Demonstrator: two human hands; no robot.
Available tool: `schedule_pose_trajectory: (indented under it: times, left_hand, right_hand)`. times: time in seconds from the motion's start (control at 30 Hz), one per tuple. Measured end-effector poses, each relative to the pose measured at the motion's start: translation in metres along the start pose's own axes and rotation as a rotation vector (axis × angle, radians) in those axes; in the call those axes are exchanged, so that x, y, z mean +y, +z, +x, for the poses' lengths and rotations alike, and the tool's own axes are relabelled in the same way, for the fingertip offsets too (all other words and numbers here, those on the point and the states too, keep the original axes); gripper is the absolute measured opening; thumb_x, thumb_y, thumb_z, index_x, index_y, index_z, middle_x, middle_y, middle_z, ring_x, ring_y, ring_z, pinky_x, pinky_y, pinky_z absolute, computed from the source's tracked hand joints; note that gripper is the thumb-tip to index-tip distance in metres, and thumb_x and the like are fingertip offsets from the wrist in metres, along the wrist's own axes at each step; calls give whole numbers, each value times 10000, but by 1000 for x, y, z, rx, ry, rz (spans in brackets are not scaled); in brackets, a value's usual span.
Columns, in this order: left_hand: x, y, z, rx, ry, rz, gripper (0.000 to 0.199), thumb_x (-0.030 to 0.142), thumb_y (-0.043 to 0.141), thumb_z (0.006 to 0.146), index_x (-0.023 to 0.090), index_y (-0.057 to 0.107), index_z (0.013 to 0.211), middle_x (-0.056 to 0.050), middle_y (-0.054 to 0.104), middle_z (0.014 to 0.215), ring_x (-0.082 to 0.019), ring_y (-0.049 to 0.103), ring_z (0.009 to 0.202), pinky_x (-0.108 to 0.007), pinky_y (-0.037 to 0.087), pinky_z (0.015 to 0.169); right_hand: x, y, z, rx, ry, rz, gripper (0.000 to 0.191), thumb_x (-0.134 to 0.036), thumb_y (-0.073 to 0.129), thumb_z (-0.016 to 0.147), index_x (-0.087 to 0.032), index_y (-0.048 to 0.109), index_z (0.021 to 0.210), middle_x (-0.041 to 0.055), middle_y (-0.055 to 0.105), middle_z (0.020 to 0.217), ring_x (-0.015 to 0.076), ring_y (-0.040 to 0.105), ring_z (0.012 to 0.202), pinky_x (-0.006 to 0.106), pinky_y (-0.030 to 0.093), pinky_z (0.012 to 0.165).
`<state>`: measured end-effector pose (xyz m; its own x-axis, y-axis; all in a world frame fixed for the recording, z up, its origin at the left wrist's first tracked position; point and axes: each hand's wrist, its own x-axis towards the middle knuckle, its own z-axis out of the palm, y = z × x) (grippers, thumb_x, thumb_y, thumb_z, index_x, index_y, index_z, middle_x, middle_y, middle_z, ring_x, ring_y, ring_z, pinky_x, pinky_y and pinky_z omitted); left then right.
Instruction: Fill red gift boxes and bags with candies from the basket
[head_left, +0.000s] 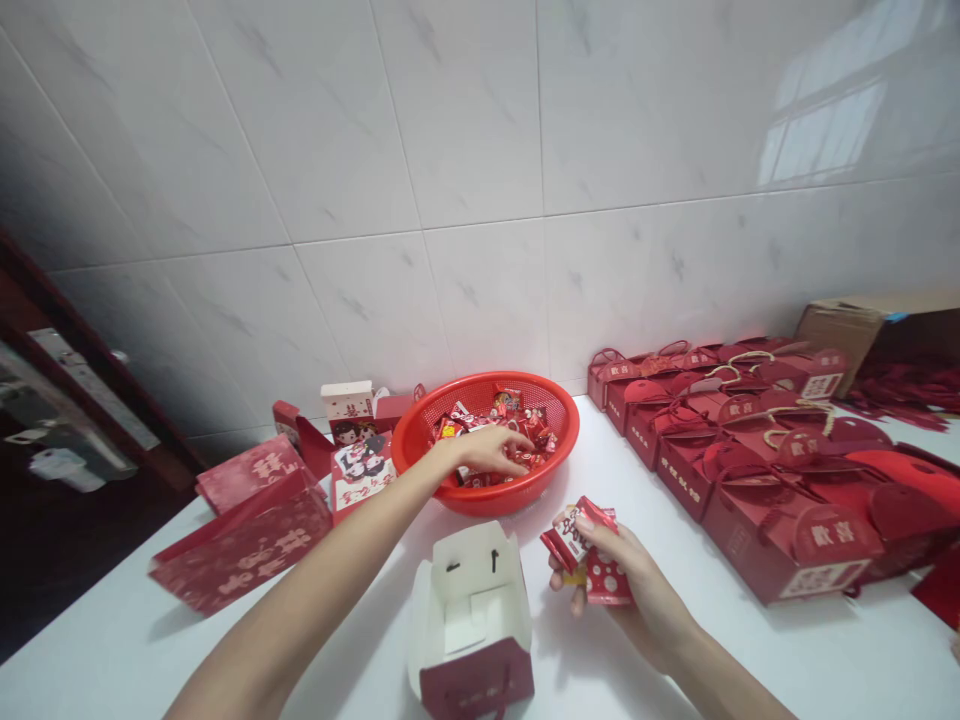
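My left hand (491,449) reaches into a red plastic basket (559,455), its fingers apart and touching the wrapped candies (536,428) heaped inside. Whether any candy lies under its fingertips I cannot see. Several candy packets (577,540), red and white with a bit of yellow, are gripped in my right hand (630,570), which is raised over the white table right of the basket. Between my forearms stands an open gift box (476,680), dark red outside and white inside, with its flaps up. No candy shows in the part of its inside that I see.
Rows of closed red gift boxes (780,540) with cord handles fill the right side. Behind them is a cardboard carton (840,335) beside red cords or ribbons (904,390). Red bags (240,545) and printed boxes (364,465) stand left. A tiled wall (480,200) backs the table.
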<state>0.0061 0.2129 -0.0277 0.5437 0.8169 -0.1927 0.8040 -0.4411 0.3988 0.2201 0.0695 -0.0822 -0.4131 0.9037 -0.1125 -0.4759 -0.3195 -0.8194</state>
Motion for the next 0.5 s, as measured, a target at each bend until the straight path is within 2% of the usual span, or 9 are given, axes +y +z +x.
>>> schedule_pose_trajectory:
  times: [0.03,0.1,0.17,0.23,0.37,0.5]
  left_hand:
    - [5,3,3,-72,-9,28,587,287,693,690,251,653,1274,-68,718,1041,-247,671,875,-267,485,701]
    - [11,9,10,-137,-61,110,685,227,683,639,278,625,1320,-85,704,1075,-247,667,776,-272,458,601]
    - [11,14,16,-136,-91,157,653,190,678,601,278,673,1248,-91,703,1056,-235,647,694,-274,430,551]
    - [6,15,20,-105,-64,166,539,174,679,580,264,724,1110,-65,715,951,-227,632,682,-268,423,558]
    - [-12,8,22,40,-36,111,384,128,642,577,230,724,938,-13,707,825,-215,633,768,-246,447,647]
    - [-26,-5,16,319,-122,-190,422,90,592,588,190,702,983,-10,714,901,-192,649,790,-249,483,691]
  right_hand:
    - [0,0,0,-4,-2,-2,385,-492,763,746,-149,607,825,60,684,737,212,708,656,237,526,452]
    - [0,1,-1,-6,-3,-8,381,-491,755,755,-150,602,825,66,692,737,211,710,656,231,521,453]
    - [0,2,-1,-4,-1,-20,384,-496,755,754,-148,609,829,68,695,736,212,710,656,231,520,455]
    - [-1,2,-1,0,0,-33,391,-505,755,750,-146,620,827,69,696,738,212,710,657,235,523,460]
    - [0,1,0,7,-3,-43,397,-515,759,744,-146,622,803,63,692,725,203,703,643,234,521,462]
    - [1,0,1,14,-17,-37,382,-492,764,745,-139,632,806,53,684,715,192,693,618,236,525,450]
